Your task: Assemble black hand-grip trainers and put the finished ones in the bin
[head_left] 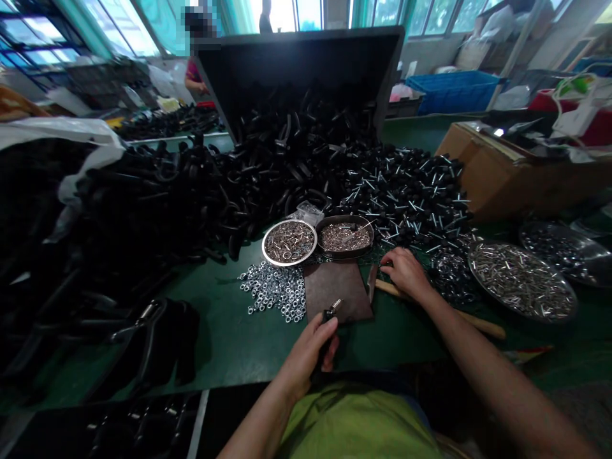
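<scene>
My left hand is closed around a black part with a metal spring on its upper end, above the near edge of a brown square pad. My right hand reaches over the wooden handle of a hammer, its thumb and fingertips drawn together near small loose parts. Whatever lies between those fingertips is too small to make out. Silvery rings lie heaped left of the pad. Behind it stand a round dish of small metal pieces and a dark oval tin of tiny parts.
Black curved parts pile up before a tilted dark bin. Black pieces with metal pins lie right, beside a cardboard box. A metal bowl of pins stands at right. Another person is in the background.
</scene>
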A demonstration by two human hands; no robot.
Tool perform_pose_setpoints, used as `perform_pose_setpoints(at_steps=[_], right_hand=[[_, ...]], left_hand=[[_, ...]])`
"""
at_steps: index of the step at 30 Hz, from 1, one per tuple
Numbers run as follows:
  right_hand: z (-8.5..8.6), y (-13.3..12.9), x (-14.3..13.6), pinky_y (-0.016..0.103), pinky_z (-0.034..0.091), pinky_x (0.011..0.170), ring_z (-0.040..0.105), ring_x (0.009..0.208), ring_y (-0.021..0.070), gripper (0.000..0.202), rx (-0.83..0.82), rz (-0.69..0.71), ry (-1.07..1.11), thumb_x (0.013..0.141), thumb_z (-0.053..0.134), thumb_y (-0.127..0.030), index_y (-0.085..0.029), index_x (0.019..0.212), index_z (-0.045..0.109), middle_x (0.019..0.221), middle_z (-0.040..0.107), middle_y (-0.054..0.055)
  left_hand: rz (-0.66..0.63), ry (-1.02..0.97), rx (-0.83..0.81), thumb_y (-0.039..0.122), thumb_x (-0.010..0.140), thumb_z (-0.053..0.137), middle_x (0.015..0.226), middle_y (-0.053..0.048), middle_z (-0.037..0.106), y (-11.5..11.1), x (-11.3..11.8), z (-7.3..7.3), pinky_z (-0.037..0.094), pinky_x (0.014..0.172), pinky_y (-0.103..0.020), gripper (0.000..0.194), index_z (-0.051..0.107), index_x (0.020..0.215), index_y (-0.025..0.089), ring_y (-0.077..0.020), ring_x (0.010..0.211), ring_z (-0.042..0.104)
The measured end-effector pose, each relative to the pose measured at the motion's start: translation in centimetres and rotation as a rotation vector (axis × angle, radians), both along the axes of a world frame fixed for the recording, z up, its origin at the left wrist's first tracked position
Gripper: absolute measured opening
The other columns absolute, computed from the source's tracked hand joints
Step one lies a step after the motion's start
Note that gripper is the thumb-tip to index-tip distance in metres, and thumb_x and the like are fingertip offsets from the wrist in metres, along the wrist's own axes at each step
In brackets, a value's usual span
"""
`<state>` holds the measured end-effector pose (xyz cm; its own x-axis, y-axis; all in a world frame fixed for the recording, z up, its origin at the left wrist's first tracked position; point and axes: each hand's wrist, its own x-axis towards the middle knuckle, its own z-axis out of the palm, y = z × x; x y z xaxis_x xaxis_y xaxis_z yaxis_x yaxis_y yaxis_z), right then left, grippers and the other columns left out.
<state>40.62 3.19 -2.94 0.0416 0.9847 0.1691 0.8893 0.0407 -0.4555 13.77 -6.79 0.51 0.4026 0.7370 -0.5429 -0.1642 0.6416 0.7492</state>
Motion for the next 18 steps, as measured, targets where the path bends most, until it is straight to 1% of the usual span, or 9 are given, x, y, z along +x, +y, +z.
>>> perform_pose_setpoints(at_steps=[2,4,6,8,9,10,12,14,18], right_hand=[[-0.2,0.2,0.1,0.036,0.038,0.082,0.048,0.090,0.0228,0.009,0.007,0.004,0.004,0.075,0.058,-0.022,-0.019,0.068,0.061,0.084,0.057,0.008],[0.4,-0.3,-0.8,0.036,0.038,0.083,0.048,0.091,0.0228,0.011,0.028,0.014,0.049,0.079,0.053,-0.023,-0.019,0.070,0.058,0.086,0.057,0.008],[1.8,-1.4,-2.7,0.035,0.041,0.078,0.052,0.087,0.0207,0.011,-0.008,0.069,0.285,0.083,0.049,-0.028,-0.020,0.078,0.055,0.085,0.059,0.006],[3.5,-3.2,-5.3,0.030,0.044,0.068,0.056,0.075,0.0166,0.015,-0.126,0.166,0.671,0.087,0.044,-0.034,-0.021,0.086,0.051,0.080,0.059,0.002],[4.3,-4.2,-6.6,0.029,0.044,0.065,0.056,0.069,0.0150,0.016,-0.188,0.218,0.812,0.088,0.042,-0.035,-0.022,0.087,0.050,0.077,0.059,0.000],[5.0,-5.1,-8.0,0.027,0.043,0.061,0.055,0.062,0.0133,0.015,-0.227,0.271,0.855,0.089,0.042,-0.036,-0.023,0.087,0.049,0.071,0.057,-0.002],[5.9,-6.7,-10.2,0.026,0.042,0.058,0.054,0.056,0.0120,0.012,-0.249,0.326,0.785,0.089,0.042,-0.032,-0.023,0.086,0.050,0.065,0.056,-0.003],[6.2,-7.5,-11.6,0.025,0.041,0.059,0.055,0.055,0.0125,0.011,-0.209,0.346,0.607,0.089,0.042,-0.027,-0.022,0.086,0.051,0.061,0.056,-0.003],[5.7,-7.5,-12.1,0.025,0.039,0.061,0.060,0.064,0.0148,0.012,-0.104,0.382,0.294,0.090,0.044,-0.027,-0.023,0.086,0.054,0.068,0.062,0.000]], left_hand=[[0.053,0.024,0.053,0.054,0.072,0.061,0.063,0.003,0.050,0.1,0.1,-0.1,0.028,0.040,-0.017,0.040,0.050,0.080,0.017,-0.0058,0.047,0.041],[0.091,0.035,0.081,0.053,0.072,0.063,0.070,0.001,0.053,0.4,0.2,-0.3,0.033,0.044,-0.017,0.040,0.053,0.081,0.016,-0.0071,0.055,0.046],[0.115,0.017,0.060,0.055,0.072,0.062,0.069,0.001,0.051,0.7,0.3,-0.5,0.034,0.046,-0.017,0.043,0.056,0.084,0.015,-0.0073,0.056,0.046],[0.124,-0.051,-0.023,0.062,0.073,0.057,0.065,0.002,0.047,1.1,0.6,-0.6,0.031,0.044,-0.017,0.050,0.057,0.088,0.014,-0.0065,0.052,0.041],[0.130,-0.098,-0.070,0.065,0.073,0.053,0.065,0.003,0.046,1.3,0.7,-0.7,0.030,0.043,-0.016,0.054,0.057,0.089,0.014,-0.0060,0.051,0.040],[0.131,-0.147,-0.110,0.069,0.073,0.050,0.065,0.003,0.045,1.5,0.9,-0.7,0.030,0.043,-0.016,0.058,0.057,0.089,0.014,-0.0059,0.051,0.039],[0.119,-0.222,-0.147,0.073,0.073,0.044,0.066,0.002,0.045,1.6,1.3,-0.6,0.031,0.044,-0.016,0.061,0.056,0.085,0.014,-0.0062,0.052,0.040],[0.113,-0.241,-0.140,0.074,0.073,0.042,0.067,0.001,0.045,1.5,1.6,-0.5,0.034,0.046,-0.016,0.061,0.054,0.080,0.015,-0.0071,0.055,0.042],[0.099,-0.203,-0.133,0.072,0.075,0.042,0.067,0.001,0.044,1.0,1.9,-0.5,0.033,0.047,-0.016,0.058,0.052,0.080,0.015,-0.0073,0.057,0.042]])
